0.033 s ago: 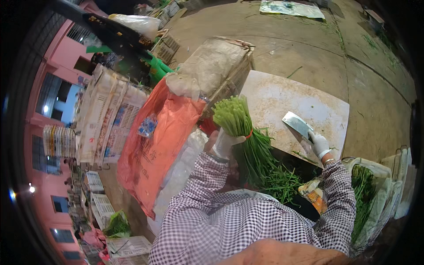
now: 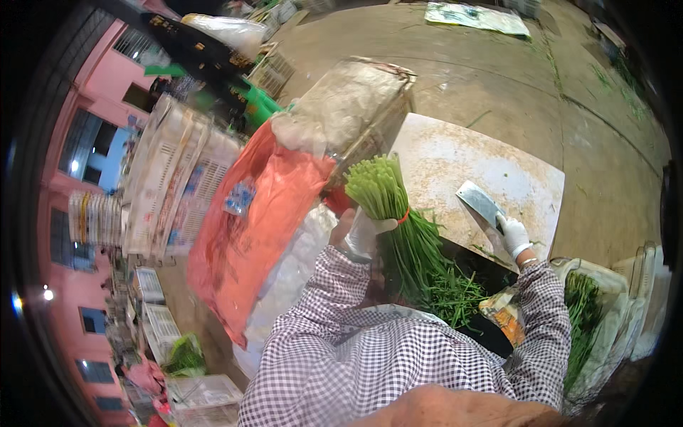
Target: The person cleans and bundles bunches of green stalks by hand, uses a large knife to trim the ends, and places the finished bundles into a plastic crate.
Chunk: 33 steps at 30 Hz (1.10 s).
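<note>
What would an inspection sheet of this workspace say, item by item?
Surface: white board, brown-stained.
Job's things: green-stalk bundle tied with a red band; cleaver, blade over the board.
Clutter: loose greens near the bundle; orange-red sack to the left.
Left grip: gloved, holding the bundle.
Right grip: gloved, closed on the cleaver's handle.
Cables: nothing seen.
Surroundings: stacked crates, pink wall, floor with green scraps.

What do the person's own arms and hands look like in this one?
Both arms are in long sleeves with a small dark-and-white check. The left hand and right hand wear white gloves, and a thin band circles the right wrist.
</note>
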Available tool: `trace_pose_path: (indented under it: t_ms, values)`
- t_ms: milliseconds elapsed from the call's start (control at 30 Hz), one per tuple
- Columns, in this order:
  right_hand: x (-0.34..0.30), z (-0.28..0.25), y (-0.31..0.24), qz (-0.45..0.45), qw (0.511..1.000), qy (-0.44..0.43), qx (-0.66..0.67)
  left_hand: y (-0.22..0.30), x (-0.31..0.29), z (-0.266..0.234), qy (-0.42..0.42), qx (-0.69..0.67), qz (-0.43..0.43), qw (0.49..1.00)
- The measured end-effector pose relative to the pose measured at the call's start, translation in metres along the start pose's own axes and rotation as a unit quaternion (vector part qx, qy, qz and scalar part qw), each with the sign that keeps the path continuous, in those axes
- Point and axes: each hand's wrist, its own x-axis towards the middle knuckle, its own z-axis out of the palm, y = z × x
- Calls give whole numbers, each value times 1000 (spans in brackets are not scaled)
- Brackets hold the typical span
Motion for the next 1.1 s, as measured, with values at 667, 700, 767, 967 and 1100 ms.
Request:
trace_pose_path:
  t_ms: [667, 700, 767, 967, 1100]
  values:
    - [-14, -152, -401, -482, 790, -85, 370, 18, -215, -4, 310, -341, 151, 875]
    - [-15, -143, -407, -498, 791, -114, 338, 25, -231, -13, 323, -402, 142, 845]
    - [-27, -143, -425, -533, 749, -207, 335, 38, -289, -29, 389, -450, 126, 794]
    - [-28, -135, -426, -465, 738, -352, 340, -57, -475, -59, 597, -428, 66, 675]
    - [-2, -129, -415, -452, 758, -329, 336, -93, -569, -61, 748, -436, -32, 499]
